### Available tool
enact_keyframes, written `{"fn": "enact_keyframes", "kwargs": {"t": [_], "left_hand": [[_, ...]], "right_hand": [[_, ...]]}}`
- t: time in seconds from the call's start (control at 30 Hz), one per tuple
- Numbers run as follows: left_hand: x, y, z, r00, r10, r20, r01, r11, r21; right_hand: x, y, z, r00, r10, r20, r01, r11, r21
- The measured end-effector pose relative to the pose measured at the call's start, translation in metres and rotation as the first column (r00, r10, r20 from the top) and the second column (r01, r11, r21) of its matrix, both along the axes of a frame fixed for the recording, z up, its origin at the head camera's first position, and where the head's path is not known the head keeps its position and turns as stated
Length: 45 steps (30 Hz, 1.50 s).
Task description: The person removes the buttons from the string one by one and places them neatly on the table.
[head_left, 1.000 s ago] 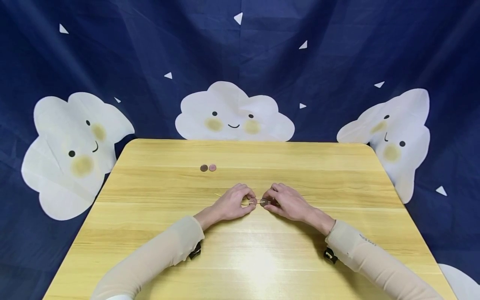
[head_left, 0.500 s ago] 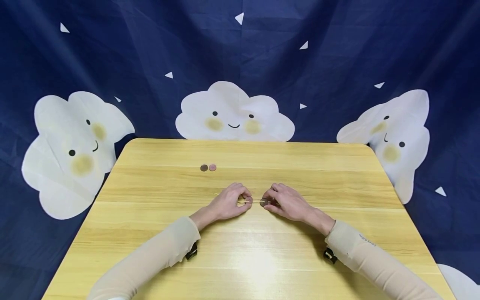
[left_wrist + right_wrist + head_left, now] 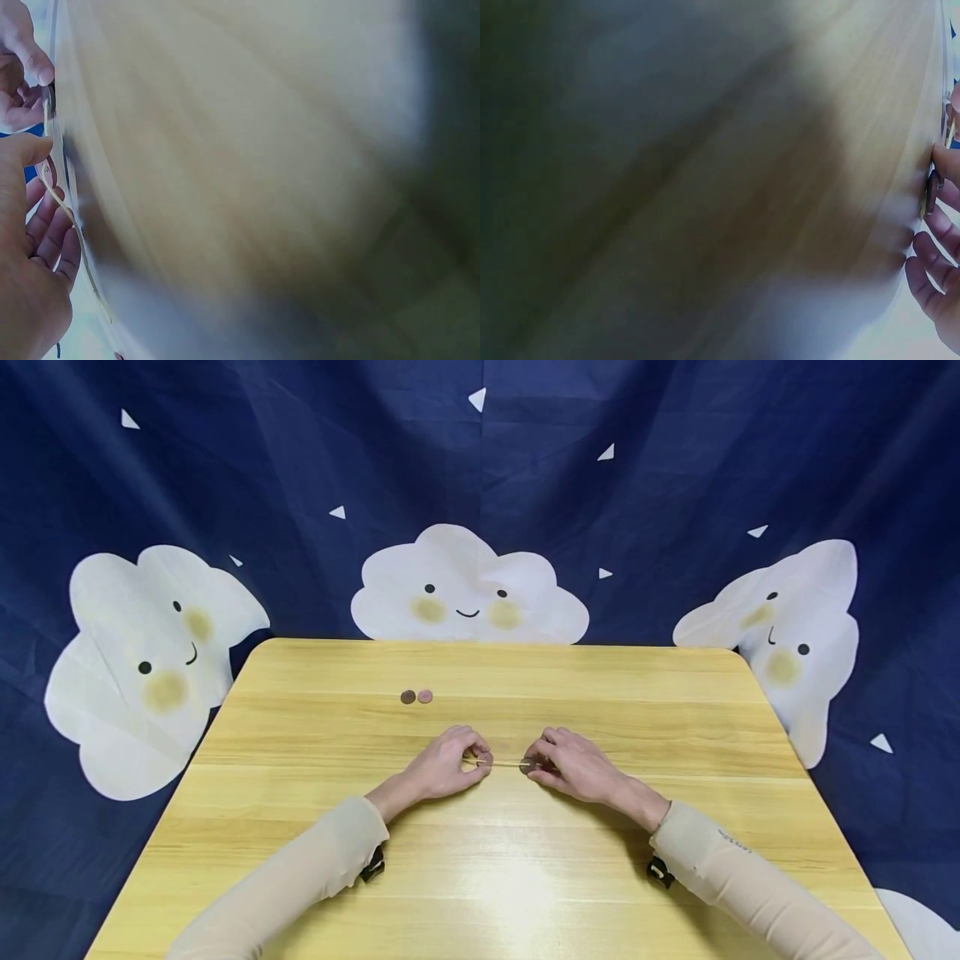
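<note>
Near the middle of the table, my left hand (image 3: 442,767) pinches a small pinkish-brown button (image 3: 484,760) between thumb and index finger. My right hand (image 3: 576,765) pinches a dark brown button (image 3: 527,766) the same way. A thin pale-yellow cord (image 3: 507,764) runs straight between the two buttons and lies across the face of each. In the left wrist view, the cord (image 3: 88,266) trails on past the left fingers. The dark button (image 3: 932,191) shows edge-on in the right wrist view. Fingers hide part of both buttons.
Two more buttons lie side by side toward the back of the wooden table (image 3: 315,827): a dark one (image 3: 408,697) and a pink one (image 3: 425,697). Behind the table hangs a navy cloth (image 3: 480,460) with white clouds.
My left hand has slid leftward with the pinkish-brown button, widening the gap between the two buttons and showing more cord between them. The right hand has stayed in place.
</note>
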<state>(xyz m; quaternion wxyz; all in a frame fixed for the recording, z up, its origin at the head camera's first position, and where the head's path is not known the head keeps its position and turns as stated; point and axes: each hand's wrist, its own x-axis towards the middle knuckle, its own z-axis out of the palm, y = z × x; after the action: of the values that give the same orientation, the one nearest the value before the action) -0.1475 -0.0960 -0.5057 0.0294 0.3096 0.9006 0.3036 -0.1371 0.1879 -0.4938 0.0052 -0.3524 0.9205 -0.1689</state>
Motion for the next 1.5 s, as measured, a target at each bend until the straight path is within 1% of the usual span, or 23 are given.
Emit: {"fn": "enact_keyframes", "kwargs": {"t": [0.23, 0.63, 0.87, 1.1, 1.5], "left_hand": [[0.001, -0.009, 0.0, 1.0, 0.021, -0.001, -0.021, 0.999, 0.027], [0.002, -0.022, 0.002, 0.998, 0.055, 0.013, -0.055, 0.998, 0.021], [0.002, -0.028, 0.001, 0.998, 0.065, -0.001, -0.064, 0.998, 0.023], [0.002, -0.034, 0.002, 0.997, 0.072, 0.001, -0.072, 0.997, 0.016], [0.001, -0.043, 0.003, 0.996, 0.085, -0.028, -0.085, 0.996, 0.01]], "right_hand": [[0.0, 0.0, 0.0, 1.0, -0.001, -0.011, 0.001, 1.0, 0.006], [0.001, 0.0, -0.001, 1.0, -0.001, -0.009, 0.001, 1.0, 0.004], [0.001, 0.0, -0.003, 1.0, -0.003, -0.011, 0.003, 1.0, 0.002], [0.002, 0.0, -0.003, 1.0, -0.002, -0.01, 0.002, 1.0, 0.0], [0.001, -0.001, -0.001, 1.0, -0.001, -0.005, 0.001, 1.0, 0.003]]}}
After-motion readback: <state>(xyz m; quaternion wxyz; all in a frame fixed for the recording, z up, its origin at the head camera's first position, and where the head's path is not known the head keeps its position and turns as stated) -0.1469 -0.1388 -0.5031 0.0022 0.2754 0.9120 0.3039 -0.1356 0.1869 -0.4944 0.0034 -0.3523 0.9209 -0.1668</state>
